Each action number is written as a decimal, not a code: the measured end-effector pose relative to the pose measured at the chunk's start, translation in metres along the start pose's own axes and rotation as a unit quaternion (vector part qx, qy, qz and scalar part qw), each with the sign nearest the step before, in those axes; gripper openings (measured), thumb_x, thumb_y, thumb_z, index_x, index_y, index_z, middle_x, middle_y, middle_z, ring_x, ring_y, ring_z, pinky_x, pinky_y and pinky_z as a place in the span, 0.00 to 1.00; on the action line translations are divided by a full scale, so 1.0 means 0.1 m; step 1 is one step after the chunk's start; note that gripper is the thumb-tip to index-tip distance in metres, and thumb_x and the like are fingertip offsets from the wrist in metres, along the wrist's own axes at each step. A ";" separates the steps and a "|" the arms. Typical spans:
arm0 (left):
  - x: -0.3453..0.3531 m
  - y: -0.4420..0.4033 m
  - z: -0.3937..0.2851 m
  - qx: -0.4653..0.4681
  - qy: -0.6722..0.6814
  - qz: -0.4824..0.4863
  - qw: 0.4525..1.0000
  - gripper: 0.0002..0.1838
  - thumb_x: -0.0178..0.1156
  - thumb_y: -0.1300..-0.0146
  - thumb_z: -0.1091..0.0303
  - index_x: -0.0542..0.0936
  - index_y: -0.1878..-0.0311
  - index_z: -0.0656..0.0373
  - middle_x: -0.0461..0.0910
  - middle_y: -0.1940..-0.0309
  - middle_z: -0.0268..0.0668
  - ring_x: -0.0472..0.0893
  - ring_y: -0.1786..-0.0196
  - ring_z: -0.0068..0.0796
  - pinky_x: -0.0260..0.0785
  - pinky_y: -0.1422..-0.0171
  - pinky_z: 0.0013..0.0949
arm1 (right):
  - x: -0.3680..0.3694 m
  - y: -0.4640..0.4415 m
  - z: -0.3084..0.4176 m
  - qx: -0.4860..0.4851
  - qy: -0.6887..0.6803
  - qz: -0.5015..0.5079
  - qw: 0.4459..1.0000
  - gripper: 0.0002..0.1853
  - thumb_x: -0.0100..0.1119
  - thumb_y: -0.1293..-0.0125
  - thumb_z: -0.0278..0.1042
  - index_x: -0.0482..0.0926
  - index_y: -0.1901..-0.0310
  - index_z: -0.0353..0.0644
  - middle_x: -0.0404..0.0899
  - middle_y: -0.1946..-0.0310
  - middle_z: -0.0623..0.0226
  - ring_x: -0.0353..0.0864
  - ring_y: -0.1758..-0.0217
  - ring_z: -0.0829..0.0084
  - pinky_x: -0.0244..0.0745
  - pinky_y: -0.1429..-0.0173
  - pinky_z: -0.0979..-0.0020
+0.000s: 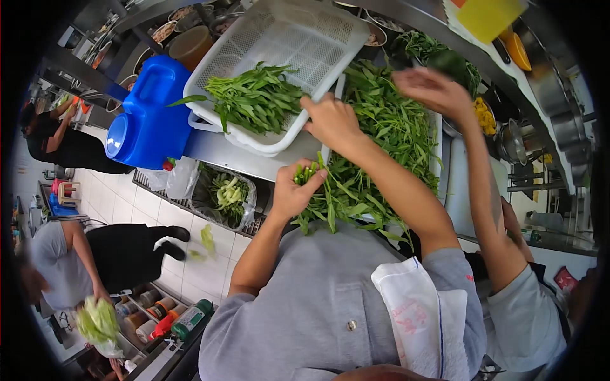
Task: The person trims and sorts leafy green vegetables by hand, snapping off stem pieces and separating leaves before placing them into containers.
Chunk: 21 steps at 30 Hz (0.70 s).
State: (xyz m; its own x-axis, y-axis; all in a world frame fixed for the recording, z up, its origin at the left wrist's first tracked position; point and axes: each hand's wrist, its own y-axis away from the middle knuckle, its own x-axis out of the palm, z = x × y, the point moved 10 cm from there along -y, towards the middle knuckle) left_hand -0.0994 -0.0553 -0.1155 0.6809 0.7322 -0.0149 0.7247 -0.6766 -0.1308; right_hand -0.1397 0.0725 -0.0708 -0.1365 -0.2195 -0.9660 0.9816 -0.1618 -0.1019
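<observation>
My left hand [296, 192] is closed round a bunch of cut green stems [306, 173], apparently water spinach, in front of my chest. Long leaves trail below that hand. My right hand [337, 126] grips the near right rim of a white plastic basket [305, 47], fingers bent over the edge. In the basket lies a heap of leafy water spinach [257, 98], bunched at the near end. Beside it, under my right forearm, a larger pile of the same greens [387, 114] fills a white tray [438, 146].
At right, a co-worker's hand [432, 92] reaches over the pile, blurred. A blue jug [152, 108] stands left of the basket. Below it, a lined bin [232, 197] holds vegetable trimmings. Two other people are at left, one near a lettuce [98, 324]. Leaf scraps [207, 238] lie on the floor.
</observation>
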 end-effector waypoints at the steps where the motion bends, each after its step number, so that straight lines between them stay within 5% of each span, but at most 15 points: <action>1: -0.02 0.01 -0.01 -0.002 0.006 0.000 1.000 0.08 0.66 0.36 0.70 0.80 0.68 0.64 0.72 0.82 0.23 0.66 0.77 0.12 0.57 0.74 0.25 | -0.06 -0.03 -0.07 0.015 -0.024 -0.047 0.998 0.22 0.71 0.46 0.36 0.78 0.49 0.47 0.79 0.62 0.41 0.84 0.60 0.44 0.81 0.57 0.53; 3: -0.01 0.00 0.03 -0.033 -0.010 0.043 0.998 0.07 0.66 0.36 0.73 0.81 0.67 0.65 0.75 0.80 0.25 0.69 0.75 0.13 0.61 0.70 0.24 | -0.25 -0.05 -0.14 -0.015 -0.113 -0.151 0.982 0.20 0.71 0.46 0.33 0.77 0.52 0.46 0.79 0.63 0.45 0.84 0.59 0.45 0.80 0.56 0.57; 10: -0.11 -0.06 -0.13 0.063 -0.017 0.071 0.995 0.07 0.68 0.39 0.72 0.82 0.67 0.65 0.77 0.82 0.33 0.71 0.79 0.18 0.63 0.72 0.27 | -0.73 -0.09 -0.61 0.040 -0.203 -0.229 0.951 0.17 0.72 0.46 0.29 0.78 0.56 0.45 0.83 0.68 0.58 0.84 0.67 0.63 0.76 0.63 0.65; 18: -0.22 -0.20 -0.18 0.076 -0.024 0.084 0.993 0.08 0.68 0.40 0.70 0.82 0.66 0.64 0.75 0.84 0.36 0.70 0.82 0.20 0.62 0.74 0.29 | -1.08 -0.67 -1.11 0.079 -0.038 -0.297 0.951 0.19 0.71 0.42 0.42 0.79 0.51 0.47 0.85 0.70 0.56 0.86 0.64 0.54 0.79 0.59 0.59; 21: -0.24 -0.24 -0.18 0.064 -0.028 0.107 0.992 0.08 0.68 0.40 0.68 0.83 0.64 0.64 0.81 0.79 0.45 0.79 0.80 0.35 0.68 0.72 0.34 | -0.85 -0.90 -1.29 0.085 -0.031 -0.260 0.961 0.22 0.71 0.43 0.45 0.78 0.50 0.47 0.84 0.68 0.53 0.86 0.62 0.51 0.79 0.57 0.56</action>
State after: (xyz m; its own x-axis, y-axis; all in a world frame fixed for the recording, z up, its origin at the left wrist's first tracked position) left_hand -0.1313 -0.0584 -0.0937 0.8086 0.5778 -0.1112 0.5415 -0.8047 -0.2434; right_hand -0.1988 0.2293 -0.0103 -0.6160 -0.1217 -0.7783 0.7425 -0.4197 -0.5221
